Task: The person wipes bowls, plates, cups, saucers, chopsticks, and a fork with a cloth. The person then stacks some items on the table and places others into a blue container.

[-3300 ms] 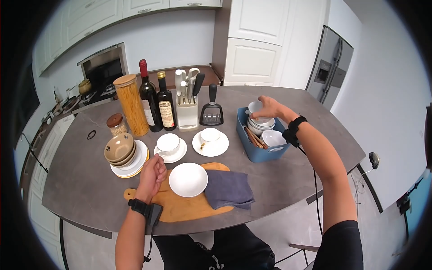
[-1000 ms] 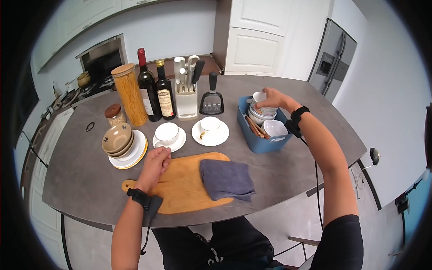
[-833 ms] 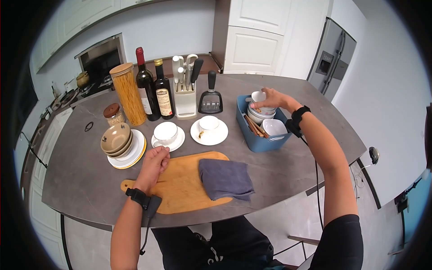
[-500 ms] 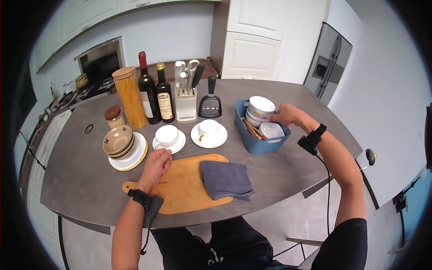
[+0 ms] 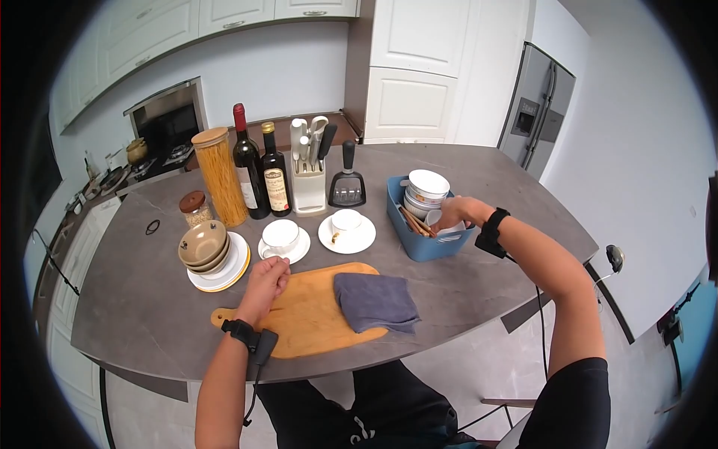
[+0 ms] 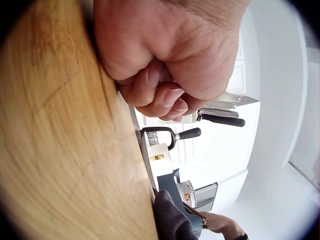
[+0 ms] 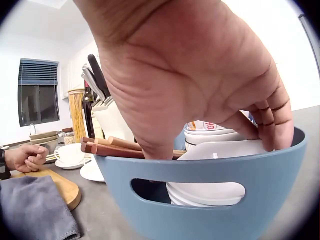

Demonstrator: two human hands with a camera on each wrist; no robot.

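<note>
My right hand (image 5: pixel 458 212) reaches into a blue plastic basket (image 5: pixel 425 248) at the right. In the right wrist view its thumb and fingers span a white angular bowl (image 7: pixel 225 149), fingertips bent over the rim. Behind that bowl rises a stack of white bowls (image 5: pixel 429 182), some with patterned sides. Several brown wooden sticks (image 7: pixel 117 148) lie beside it in the basket. My left hand (image 5: pixel 268 284), curled like a fist with nothing in it, rests at the wooden cutting board (image 5: pixel 310 318). A folded grey-blue cloth (image 5: pixel 378 303) lies on the board's right part.
Two white cups on saucers, the nearer one (image 5: pixel 280 234) by my left hand, stand behind the board. Tan bowls (image 5: pixel 203 243) sit on plates at left. A pasta jar (image 5: pixel 219 179), two bottles, a knife block (image 5: pixel 309 187) and a black-handled tool (image 5: pixel 348 187) line the back.
The white bowl formerly over the board is gone from there, and a white bowl now tops the basket's stack. My right hand has moved from the stack to the nearer bowl. The left stays put.
</note>
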